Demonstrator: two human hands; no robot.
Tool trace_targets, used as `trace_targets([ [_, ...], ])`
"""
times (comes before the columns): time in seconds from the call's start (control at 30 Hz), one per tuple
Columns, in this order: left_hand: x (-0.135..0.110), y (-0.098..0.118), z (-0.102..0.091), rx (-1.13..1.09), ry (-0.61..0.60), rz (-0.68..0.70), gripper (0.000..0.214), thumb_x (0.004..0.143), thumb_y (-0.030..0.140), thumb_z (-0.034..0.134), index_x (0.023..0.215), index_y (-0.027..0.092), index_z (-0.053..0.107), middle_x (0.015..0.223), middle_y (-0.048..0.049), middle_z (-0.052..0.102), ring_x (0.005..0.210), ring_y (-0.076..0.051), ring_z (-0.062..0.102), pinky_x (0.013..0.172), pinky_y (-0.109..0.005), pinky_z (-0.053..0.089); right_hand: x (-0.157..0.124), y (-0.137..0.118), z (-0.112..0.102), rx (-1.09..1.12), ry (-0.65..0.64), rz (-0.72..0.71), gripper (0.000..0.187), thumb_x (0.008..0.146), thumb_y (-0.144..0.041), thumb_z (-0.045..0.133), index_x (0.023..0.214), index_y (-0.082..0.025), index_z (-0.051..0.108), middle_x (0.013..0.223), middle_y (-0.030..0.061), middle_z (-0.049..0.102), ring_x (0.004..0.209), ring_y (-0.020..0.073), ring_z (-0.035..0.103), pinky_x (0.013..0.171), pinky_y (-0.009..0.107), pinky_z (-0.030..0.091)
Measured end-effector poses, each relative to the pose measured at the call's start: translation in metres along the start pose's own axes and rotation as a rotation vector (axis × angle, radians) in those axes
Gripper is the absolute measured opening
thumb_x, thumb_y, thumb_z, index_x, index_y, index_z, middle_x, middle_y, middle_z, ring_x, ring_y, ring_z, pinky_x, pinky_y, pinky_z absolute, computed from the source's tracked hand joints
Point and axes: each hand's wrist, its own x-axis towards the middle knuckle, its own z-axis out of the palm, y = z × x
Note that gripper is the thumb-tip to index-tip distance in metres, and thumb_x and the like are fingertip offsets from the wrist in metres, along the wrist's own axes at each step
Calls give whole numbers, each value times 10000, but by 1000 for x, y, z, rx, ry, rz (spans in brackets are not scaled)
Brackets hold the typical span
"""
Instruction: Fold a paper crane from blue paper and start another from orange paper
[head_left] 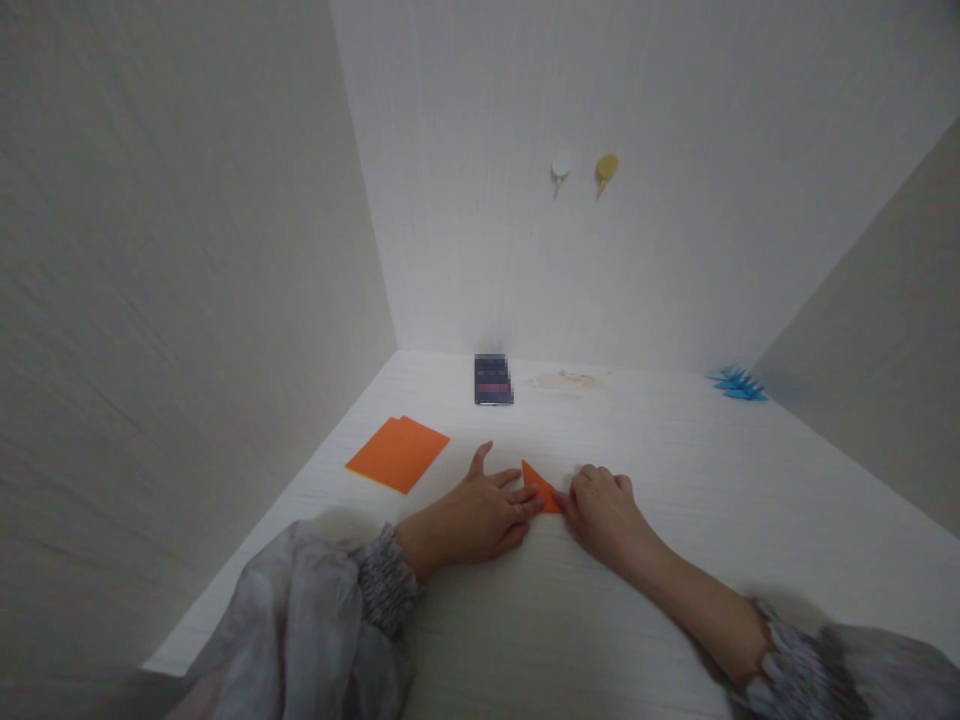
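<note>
Head cam: orange folded paper [549, 496] is on the desk [675, 450], btwn L hand [484, 515], fingers spread w/ tips on it, and R hand [606, 508], curled w/ thumb at the corner; can't tell if it's pinching. Orange sheets [401, 455] off L, blurred dark rectangle [493, 380] near the back wall [465, 200], blue folded pcs [739, 384] far R.

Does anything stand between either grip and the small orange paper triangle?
Nothing visible does: the left grip has fingers on the orange paper triangle, and the right grip's thumb meets its right edge.
</note>
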Motion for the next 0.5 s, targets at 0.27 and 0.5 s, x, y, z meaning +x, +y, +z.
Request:
trace_targets([
  [0.27,2,1,7,75,7,-7,332,867,322,294,1137,236,467,1102,-37,566,1082,-226,449,957,-576,-21,6,17,5,191,-33,28,270,808,-290,415,642,-150,575,765,78,568,765,207,510,682,342,325],
  [0.5,0,0,9,93,22,2,332,872,322,280,1125,234,475,1127,-37,554,1089,-232,444,957,-579,-3,10,53,12,749,-138,-162,244,773,-269,440,569,-175,535,732,23,529,678,136,509,648,260,397],
])
